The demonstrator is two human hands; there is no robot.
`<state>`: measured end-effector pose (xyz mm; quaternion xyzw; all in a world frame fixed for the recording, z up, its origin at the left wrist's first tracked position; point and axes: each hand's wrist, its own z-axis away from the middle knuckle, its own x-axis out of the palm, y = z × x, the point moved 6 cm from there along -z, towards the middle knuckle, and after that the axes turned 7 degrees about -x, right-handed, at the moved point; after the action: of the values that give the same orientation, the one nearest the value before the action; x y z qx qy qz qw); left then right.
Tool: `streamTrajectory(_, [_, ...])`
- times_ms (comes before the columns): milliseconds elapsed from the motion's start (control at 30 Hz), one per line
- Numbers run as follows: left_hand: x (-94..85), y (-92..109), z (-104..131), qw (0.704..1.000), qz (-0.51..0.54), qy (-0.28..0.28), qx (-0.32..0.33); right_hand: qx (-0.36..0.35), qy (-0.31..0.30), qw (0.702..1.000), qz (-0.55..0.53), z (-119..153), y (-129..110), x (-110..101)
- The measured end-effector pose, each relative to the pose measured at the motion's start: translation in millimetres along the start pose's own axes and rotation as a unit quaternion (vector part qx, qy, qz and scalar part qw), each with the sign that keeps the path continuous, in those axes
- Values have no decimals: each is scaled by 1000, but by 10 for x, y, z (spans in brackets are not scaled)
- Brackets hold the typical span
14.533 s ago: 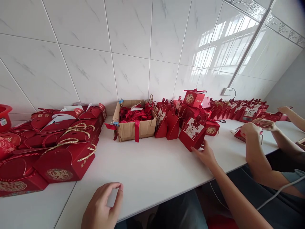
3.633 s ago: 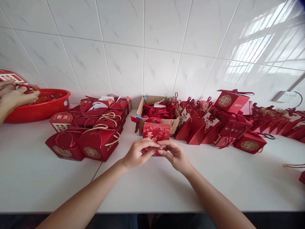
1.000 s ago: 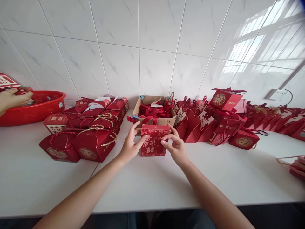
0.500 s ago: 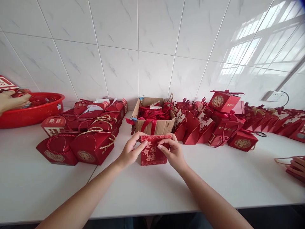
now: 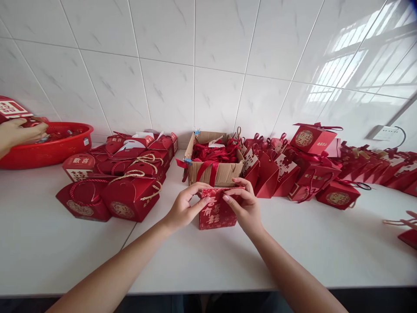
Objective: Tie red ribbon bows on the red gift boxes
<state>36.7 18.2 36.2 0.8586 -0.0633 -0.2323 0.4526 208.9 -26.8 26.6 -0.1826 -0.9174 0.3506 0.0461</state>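
Observation:
A small red gift box (image 5: 217, 214) with pale Chinese characters stands upright on the white table before me. My left hand (image 5: 184, 208) pinches its upper left edge, thumb on the front and fingers behind. At the upper right edge, my right hand (image 5: 245, 208) grips the same box, its thumb and index finger close together on the front and another finger raised. The back of the box is hidden. Just behind it sits a cardboard carton (image 5: 224, 172) full of dark red ribbons (image 5: 215, 153), one ribbon hanging over the front wall.
Finished-looking red boxes with cord handles (image 5: 130, 200) stand left. Red ribboned bags (image 5: 269, 174) and stacked boxes (image 5: 314, 139) line the right. Another person's hand (image 5: 22, 132) is over a red basin (image 5: 65, 143) at far left. A tiled wall (image 5: 169, 95) closes the back.
The view has shifted slightly. My hands still hold the box at its top edge, and a right-hand finger now lifts away. At far right, another person's hand and red item have moved partly out of view.

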Motion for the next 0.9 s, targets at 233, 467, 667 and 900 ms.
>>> streamTrajectory(233, [20, 11, 22, 999, 4, -22, -27, -28, -3, 1000, 10, -20, -52, -35])
streamTrajectory(467, [23, 17, 22, 999, 7, -29, -23, -69, -41, 996, 39, -20, -131, -3])
streamTrajectory(667, [24, 10, 20, 999, 4, -29, -21, -107, -45, 991, 67, -23, -191, -14])
streamTrajectory(900, [9, -31, 20, 999, 14, -23, -23, -123, -54, 988, 73, -15, -209, 1])
